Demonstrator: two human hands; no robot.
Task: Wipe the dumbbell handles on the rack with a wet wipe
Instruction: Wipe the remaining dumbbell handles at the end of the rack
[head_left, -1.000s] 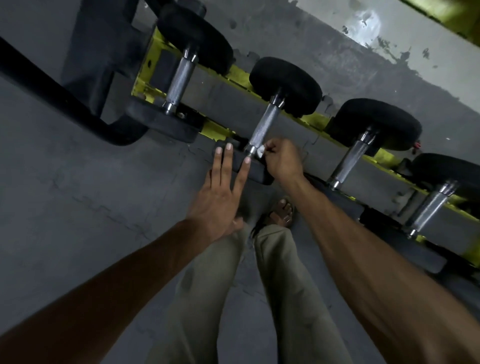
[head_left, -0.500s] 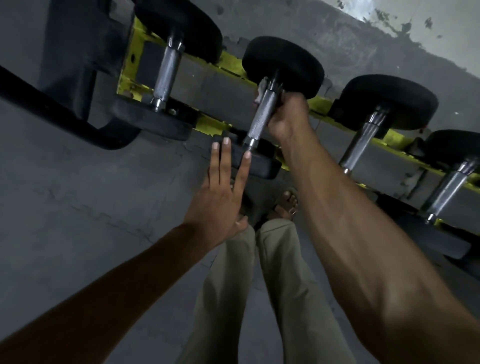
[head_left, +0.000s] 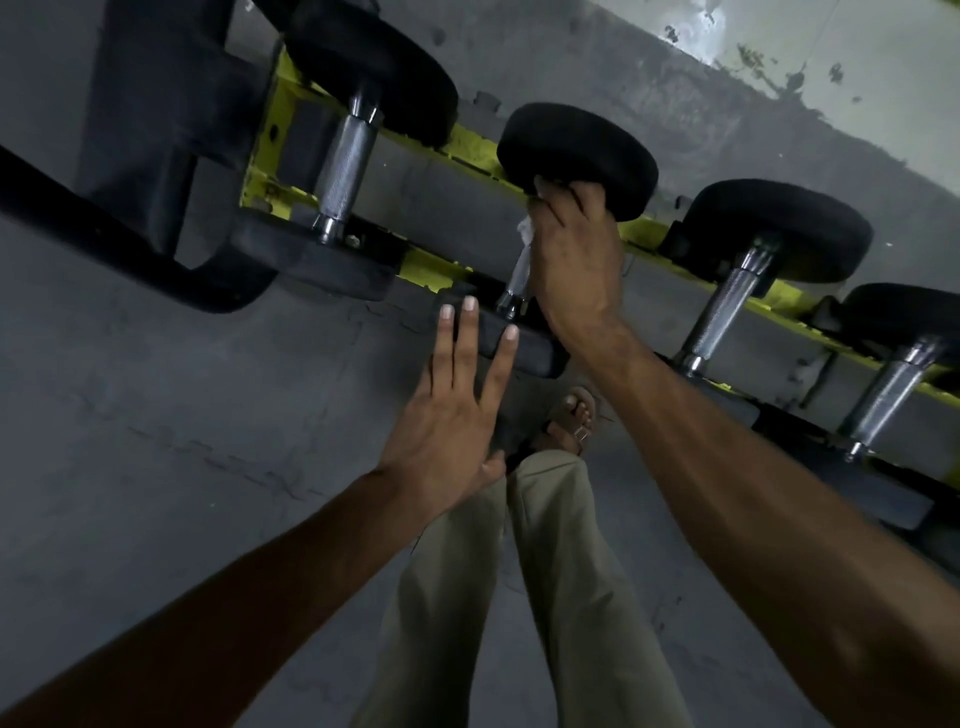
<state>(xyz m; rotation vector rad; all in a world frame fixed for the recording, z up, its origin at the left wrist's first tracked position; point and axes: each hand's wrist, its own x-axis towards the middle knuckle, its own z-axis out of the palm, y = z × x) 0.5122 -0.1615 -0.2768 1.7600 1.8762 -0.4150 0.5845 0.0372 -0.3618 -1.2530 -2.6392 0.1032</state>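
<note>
Several black dumbbells with knurled steel handles lie across a yellow rack (head_left: 467, 148). My right hand (head_left: 574, 254) is wrapped around the upper part of the second dumbbell's handle (head_left: 517, 283), close under its far black head (head_left: 576, 150). A white wet wipe (head_left: 525, 231) shows at the left edge of that fist, pressed between fingers and steel. My left hand (head_left: 452, 410) is flat and spread, fingertips resting on the near black head (head_left: 519, 348) of the same dumbbell. The first dumbbell's handle (head_left: 345, 171) is at the left, two more handles (head_left: 719, 317) at the right.
The rack's black tubular foot (head_left: 130, 249) curves over the grey concrete floor at the left. My beige trouser legs and a sandalled foot (head_left: 569, 421) stand just below the rack. A stained wall runs along the top right.
My right hand slid with the wipe from the near end of the handle up to its far end by the black head. The left hand stayed on the near head.
</note>
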